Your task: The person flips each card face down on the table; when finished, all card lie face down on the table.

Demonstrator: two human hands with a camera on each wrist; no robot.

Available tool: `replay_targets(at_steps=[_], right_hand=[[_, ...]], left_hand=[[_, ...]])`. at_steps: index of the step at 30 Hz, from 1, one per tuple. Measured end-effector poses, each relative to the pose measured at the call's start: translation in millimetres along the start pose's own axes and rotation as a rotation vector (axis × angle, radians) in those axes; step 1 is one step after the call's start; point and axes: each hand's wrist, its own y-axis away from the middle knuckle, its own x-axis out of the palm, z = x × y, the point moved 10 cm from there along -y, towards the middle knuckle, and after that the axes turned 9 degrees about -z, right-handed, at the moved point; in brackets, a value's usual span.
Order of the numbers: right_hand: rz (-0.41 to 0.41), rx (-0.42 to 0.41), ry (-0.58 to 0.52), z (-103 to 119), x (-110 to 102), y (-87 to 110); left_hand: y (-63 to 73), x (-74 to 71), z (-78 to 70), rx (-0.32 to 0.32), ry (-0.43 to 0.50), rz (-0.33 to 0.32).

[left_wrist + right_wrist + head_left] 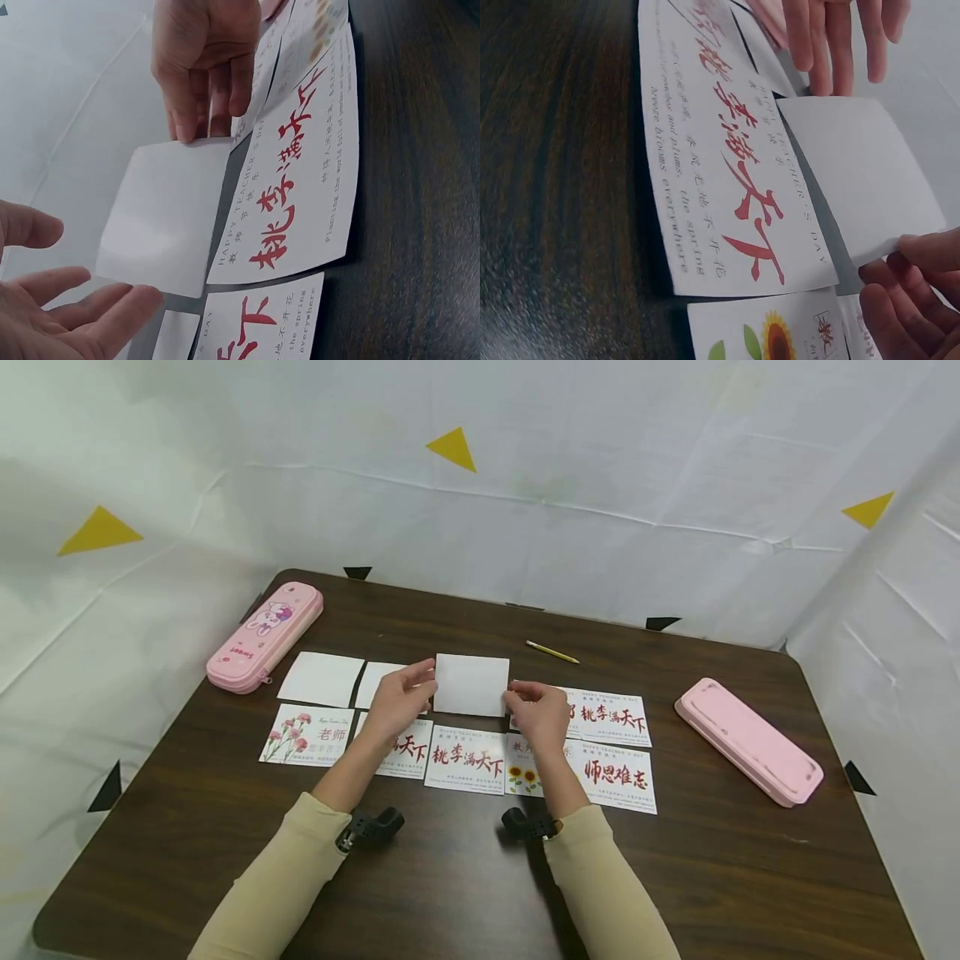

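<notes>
A blank white card [471,685] is tilted up from the table near the middle, its lower edge beside a card with red lettering [467,761]. My right hand [543,717] pinches its right side, the thumb on the white face and the fingers behind, as the right wrist view shows. At the opposite side is my left hand [399,702], thumb apart from the card and fingers [124,319] extended along its edge. Under my right forearm lies a sunflower card [776,341], partly hidden. A blank card [372,683] sits partly behind the left hand.
Another blank card [321,678] and a carnation card [306,735] lie at the left. More lettered cards [619,777] spread to the right. Pink pencil cases stand at the left [264,639] and right [750,741]. A yellow pencil [552,652] lies behind the cards.
</notes>
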Motion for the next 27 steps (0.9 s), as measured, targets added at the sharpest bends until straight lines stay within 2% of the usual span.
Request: replay_targets(at_steps=[7, 13, 18, 27], right_hand=[[-0.02, -0.002, 0.075, 0, -2, 1.1], [0.031, -0.006, 0.196, 2, 2, 4.4], [0.068, -0.025, 0.278, 4, 6, 7.7], [0.082, -0.025, 0.264, 5, 7, 6.8]], left_hand=[[-0.7, 3.8, 3.9, -0.014, -0.044, 0.082], [-0.1, 8.1, 9.0, -0.026, -0.051, 0.132], [1.3, 9.4, 10.5, -0.002, -0.094, 0.144], [1.6, 11.9, 6.4, 0.047, -0.142, 0.144]])
